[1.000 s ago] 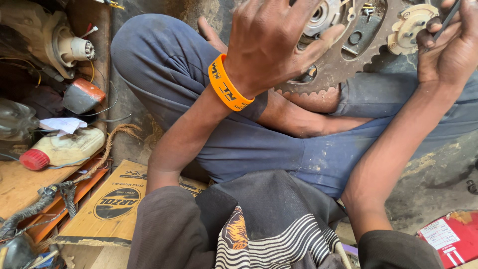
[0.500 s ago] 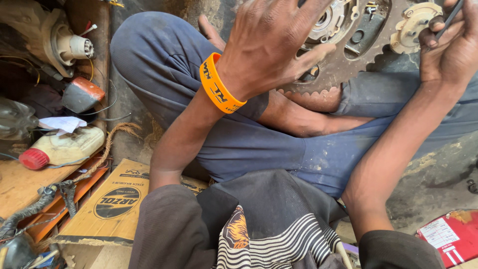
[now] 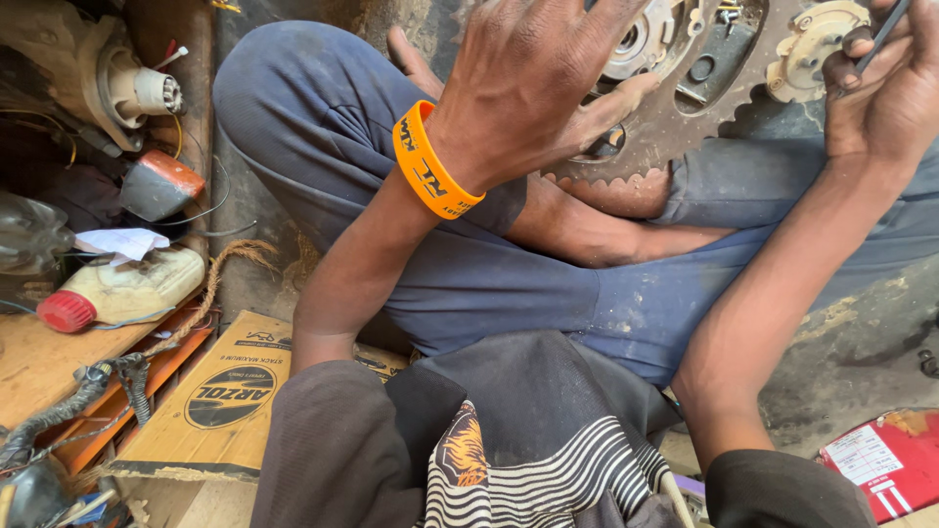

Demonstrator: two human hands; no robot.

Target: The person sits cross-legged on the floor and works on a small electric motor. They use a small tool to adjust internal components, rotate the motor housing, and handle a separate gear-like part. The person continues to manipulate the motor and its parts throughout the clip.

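left hand [image 3: 533, 83] with orange wristband [image 3: 427, 166] fingers spread and gripping rusty toothed sprocket [image 3: 675, 117] over lap at top of view, right hand [image 3: 885, 93] pinching thin dark tool [image 3: 880, 39] at sprocket's right edge, cardboard box [image 3: 220, 396] lower left

rusty matt metal sprocket [image 3: 675, 127]

An orange wristband [image 3: 430, 166], dark brown sleeves [image 3: 337, 450], blue trousers [image 3: 323, 108] and a striped shirt [image 3: 548, 479].
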